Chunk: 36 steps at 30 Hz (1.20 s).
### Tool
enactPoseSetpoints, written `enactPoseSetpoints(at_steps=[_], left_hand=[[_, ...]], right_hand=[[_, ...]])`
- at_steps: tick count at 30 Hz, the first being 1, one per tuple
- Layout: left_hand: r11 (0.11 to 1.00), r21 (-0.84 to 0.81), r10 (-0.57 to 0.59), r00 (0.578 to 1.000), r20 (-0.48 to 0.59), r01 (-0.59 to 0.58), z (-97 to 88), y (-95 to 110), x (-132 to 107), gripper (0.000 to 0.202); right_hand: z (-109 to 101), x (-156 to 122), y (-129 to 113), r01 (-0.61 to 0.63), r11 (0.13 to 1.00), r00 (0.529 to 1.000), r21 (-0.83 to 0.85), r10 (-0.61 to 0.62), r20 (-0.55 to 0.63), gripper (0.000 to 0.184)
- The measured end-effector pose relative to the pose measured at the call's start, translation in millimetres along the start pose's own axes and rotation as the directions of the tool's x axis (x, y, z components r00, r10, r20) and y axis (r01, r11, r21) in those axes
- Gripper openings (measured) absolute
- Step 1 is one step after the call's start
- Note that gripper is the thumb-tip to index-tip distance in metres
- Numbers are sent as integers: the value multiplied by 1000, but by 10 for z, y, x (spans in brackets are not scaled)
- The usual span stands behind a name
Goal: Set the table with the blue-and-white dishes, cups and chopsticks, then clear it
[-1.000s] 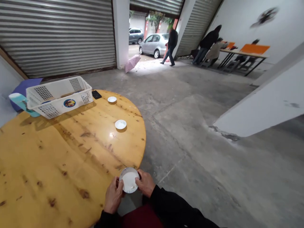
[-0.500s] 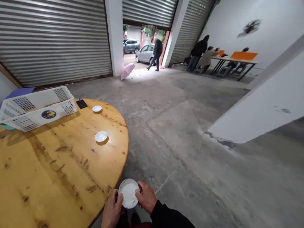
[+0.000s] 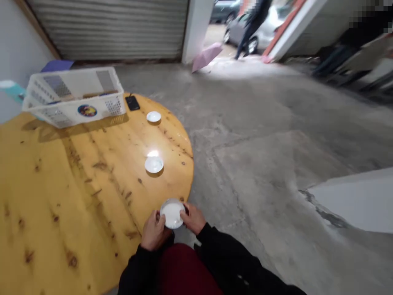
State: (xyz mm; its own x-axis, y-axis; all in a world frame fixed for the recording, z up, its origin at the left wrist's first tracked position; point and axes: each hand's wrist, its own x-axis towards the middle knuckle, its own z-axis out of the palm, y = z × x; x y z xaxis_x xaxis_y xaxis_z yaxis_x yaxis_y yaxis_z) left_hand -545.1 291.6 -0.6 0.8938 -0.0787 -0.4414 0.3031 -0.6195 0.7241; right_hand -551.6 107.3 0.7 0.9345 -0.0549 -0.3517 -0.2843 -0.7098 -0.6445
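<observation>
A small white dish [image 3: 172, 213] is held at the near right edge of a round wooden table [image 3: 76, 192]. My left hand [image 3: 154, 232] grips its left rim and my right hand [image 3: 192, 218] grips its right rim, fingers curled on both. Two more small white dishes rest on the table: one [image 3: 154, 164] in the middle right under a glare spot, one [image 3: 153, 116] farther back near the edge.
A white plastic basket [image 3: 73, 96] stands at the table's back, with a dark phone-like object [image 3: 132, 103] beside it. Bare concrete floor [image 3: 260, 135] spreads to the right. A pink umbrella [image 3: 207, 56] lies by a pillar. A person [image 3: 250, 24] walks near a parked car.
The view has tilted down and swung left. The dish in both hands has come over the table's edge from just beyond it. The walking person has moved further off toward the car.
</observation>
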Motion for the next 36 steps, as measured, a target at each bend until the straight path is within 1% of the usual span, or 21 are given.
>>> enactPoseSetpoints(at_steps=[1, 2, 4, 6, 11, 14, 16, 18, 20, 23, 26, 29, 32, 36], left_hand=[[999, -26, -31, 1000, -1, 31, -38, 27, 67, 23], [998, -56, -38, 999, 11, 38, -75, 51, 134, 22], [994, -105, -39, 999, 10, 40, -153, 104, 269, 22], [992, -119, -40, 999, -2, 40, -235, 178, 397, 22], [998, -34, -50, 996, -69, 48, -430, 455, 723, 22], [999, 20, -33, 988, -150, 36, -507, 610, 977, 20], [995, 86, -33, 974, -225, 54, -536, 689, 1157, 19], [984, 144, -61, 959, -278, 104, -541, 747, 1322, 19], [970, 174, -111, 946, -306, 170, -521, 784, 1455, 21], [950, 183, -183, 925, -333, 254, -453, 812, 1583, 23], [930, 159, -260, 899, -352, 332, -389, 838, 1642, 25], [917, 140, -305, 882, -360, 374, -374, 881, 1663, 30], [902, 144, -336, 872, -356, 406, -395, 919, 1666, 32], [894, 135, -358, 862, -359, 428, -415, 920, 1668, 34]], right_hand=[[-24, 113, -29, 20, 1000, 1000, -11, -20, 2, 21], [-40, 225, -55, 36, 999, 999, -20, -36, 4, 23], [-56, 433, -102, 61, 998, 998, -11, -61, 4, 26], [-76, 611, -150, 78, 997, 997, 14, -79, 6, 30], [-223, 1010, -309, 113, 993, 993, 19, -112, -38, 31], [-314, 1332, -418, 151, 987, 987, 56, -147, -60, 33], [-346, 1578, -480, 180, 982, 982, 50, -176, -71, 31], [-355, 1823, -518, 213, 977, 975, 23, -211, -68, 29], [-348, 2040, -527, 243, 970, 969, -5, -243, -43, 29], [-322, 2291, -498, 289, 956, 957, -41, -288, 23, 31], [-300, 2455, -472, 335, 938, 941, -85, -328, 88, 33], [-303, 2547, -493, 390, 909, 917, -146, -368, 153, 34], [-329, 2582, -548, 435, 882, 892, -178, -396, 217, 36], [-374, 2590, -608, 465, 868, 867, -176, -406, 288, 44]])
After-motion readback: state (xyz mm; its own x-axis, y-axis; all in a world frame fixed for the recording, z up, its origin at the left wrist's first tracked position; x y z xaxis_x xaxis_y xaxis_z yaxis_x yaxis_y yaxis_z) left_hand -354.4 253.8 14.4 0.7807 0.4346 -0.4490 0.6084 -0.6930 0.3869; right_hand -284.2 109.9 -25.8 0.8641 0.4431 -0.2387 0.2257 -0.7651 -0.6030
